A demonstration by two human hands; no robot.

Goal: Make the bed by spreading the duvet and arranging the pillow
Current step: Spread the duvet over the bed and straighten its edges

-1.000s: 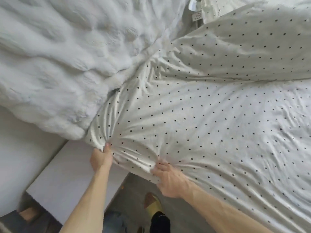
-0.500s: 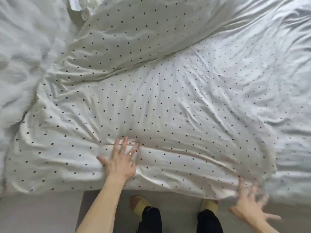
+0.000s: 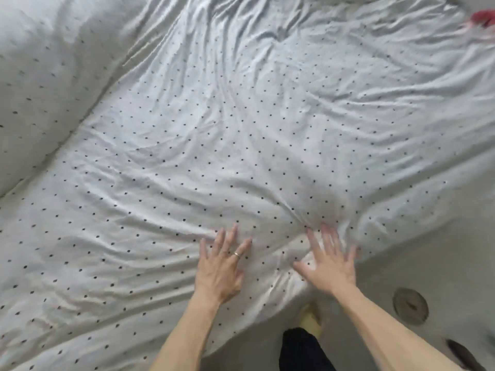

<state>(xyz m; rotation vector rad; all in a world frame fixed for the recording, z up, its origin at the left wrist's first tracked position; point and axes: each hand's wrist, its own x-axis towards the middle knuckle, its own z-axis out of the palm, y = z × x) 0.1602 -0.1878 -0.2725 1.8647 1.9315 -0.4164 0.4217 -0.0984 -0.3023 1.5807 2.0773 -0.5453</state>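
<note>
Spotted duvet [image 3: 214, 156], left hand [image 3: 219, 271] and right hand [image 3: 328, 269] flat on it (grip splayed, empty)

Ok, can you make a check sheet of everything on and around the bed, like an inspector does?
Surface: bed hidden under the dotted duvet, which is creased and hangs over the near edge.
Job's things: duvet spread out; puffy dotted mound, probably the pillow, at the far left.
Clutter: blurred red thing at the far right corner.
Hands: left hand and right hand lie flat on the duvet, fingers straight and spread; ring on the left.
Cables: nothing seen.
Surroundings: grey floor, round disc, yellow slipper.
</note>
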